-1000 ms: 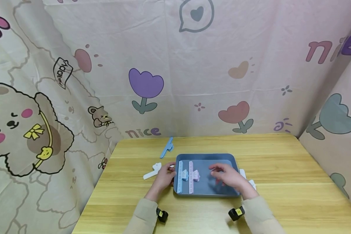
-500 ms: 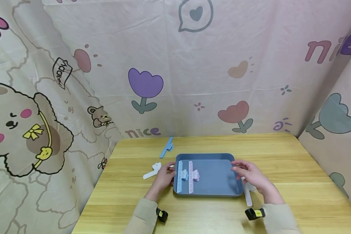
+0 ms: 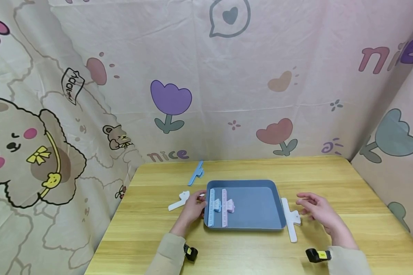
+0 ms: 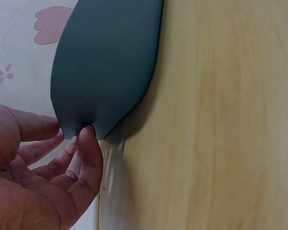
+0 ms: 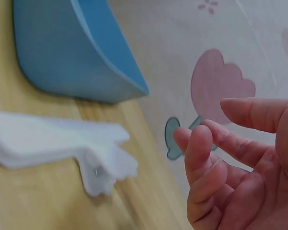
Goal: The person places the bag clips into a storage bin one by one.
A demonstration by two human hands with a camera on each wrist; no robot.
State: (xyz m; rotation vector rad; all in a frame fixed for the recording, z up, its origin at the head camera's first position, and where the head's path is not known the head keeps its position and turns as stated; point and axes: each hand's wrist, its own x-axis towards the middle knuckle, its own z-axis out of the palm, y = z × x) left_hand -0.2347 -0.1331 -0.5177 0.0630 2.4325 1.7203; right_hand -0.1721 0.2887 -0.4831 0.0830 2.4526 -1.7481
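Observation:
A blue-grey tray (image 3: 258, 221) sits on the table, holding a light blue clip (image 3: 212, 208) and a lilac clip (image 3: 225, 208) side by side at its left. My left hand (image 3: 194, 206) grips the tray's left edge; the left wrist view shows curled fingers (image 4: 89, 143) against its outer wall. Right of the tray, a white clip (image 3: 290, 219) lies on the table. My right hand (image 3: 318, 210) hovers just beyond that clip, fingers loosely bent and holding nothing. In the right wrist view its fingertips are apart from the clip.
Another white clip (image 3: 179, 201) lies left of my left hand, which partly overlaps it in the head view. Farther back lies a blue clip (image 3: 196, 174). A printed curtain (image 3: 223, 95) hangs behind the wooden table (image 3: 347, 198) and along its sides.
My right hand has moved right, from over the tray to beyond the white clip, which now shows whole. My left hand has stayed at the tray's edge.

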